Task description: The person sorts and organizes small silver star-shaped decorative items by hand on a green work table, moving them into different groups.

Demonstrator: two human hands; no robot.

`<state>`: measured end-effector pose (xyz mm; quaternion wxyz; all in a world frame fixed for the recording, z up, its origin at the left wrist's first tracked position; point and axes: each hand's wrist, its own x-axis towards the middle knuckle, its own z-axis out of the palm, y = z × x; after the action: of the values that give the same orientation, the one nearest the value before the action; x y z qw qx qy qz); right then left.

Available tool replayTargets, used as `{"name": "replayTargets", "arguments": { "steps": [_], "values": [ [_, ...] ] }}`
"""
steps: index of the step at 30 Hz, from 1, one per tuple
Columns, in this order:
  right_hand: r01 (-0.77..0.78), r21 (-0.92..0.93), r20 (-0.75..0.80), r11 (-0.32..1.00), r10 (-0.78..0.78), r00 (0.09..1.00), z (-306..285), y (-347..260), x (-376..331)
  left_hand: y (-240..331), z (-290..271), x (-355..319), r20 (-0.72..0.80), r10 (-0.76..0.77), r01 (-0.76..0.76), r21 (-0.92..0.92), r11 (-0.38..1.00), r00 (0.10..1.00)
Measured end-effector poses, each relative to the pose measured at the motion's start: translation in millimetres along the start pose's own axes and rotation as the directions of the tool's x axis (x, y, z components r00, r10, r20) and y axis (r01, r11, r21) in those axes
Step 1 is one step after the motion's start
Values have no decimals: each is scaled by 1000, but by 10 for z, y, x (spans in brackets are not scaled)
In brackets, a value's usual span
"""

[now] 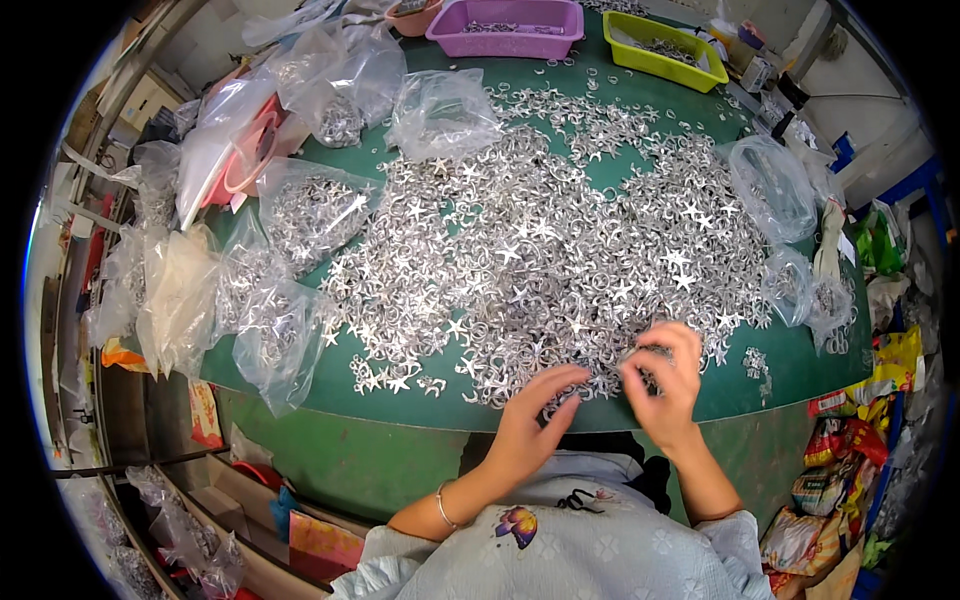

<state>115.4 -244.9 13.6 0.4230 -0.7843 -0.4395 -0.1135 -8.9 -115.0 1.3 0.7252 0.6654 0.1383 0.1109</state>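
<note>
A broad heap of small silver metal pieces (540, 220), many star-shaped and others curved like crescents or open rings, covers the middle of a green table (790, 370). My left hand (535, 415) is cupped at the heap's near edge, with silver pieces showing between its curled fingers and thumb. To its right, my right hand (668, 385) hovers over the near edge of the heap. Its fingers bend toward the thumb; what lies between them is too small to make out. The two hands are apart.
Clear plastic bags of silver pieces (305, 220) crowd the table's left side. A purple basin (505, 43) and a yellow-green tray (668, 70) stand at the far edge. Another clear bag (772, 190) lies at right. Colourful packages (840, 460) are piled beyond the table's right edge.
</note>
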Motion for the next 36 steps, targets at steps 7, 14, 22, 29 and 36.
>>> {"name": "replayTargets", "arguments": {
  "steps": [7,14,22,29,36],
  "values": [
    [-42,160,125,986,22,992,-92,0,58,-112,10,144,379,-284,443,-871,212,881],
    [-41,-258,154,965,83,985,-25,151,176,-109,-13,136,325,-239,383,-886,261,915],
    [-91,-349,-37,932,83,996,-218,560,84,-72,-13,87,262,-287,366,-834,413,921],
    [-275,-185,-155,943,248,956,-391,615,41,-218,28,82,256,-337,394,-802,450,906],
    [-115,-284,45,952,133,990,-159,420,109,-241,88,104,327,-297,431,-799,421,897]
  ]
}}
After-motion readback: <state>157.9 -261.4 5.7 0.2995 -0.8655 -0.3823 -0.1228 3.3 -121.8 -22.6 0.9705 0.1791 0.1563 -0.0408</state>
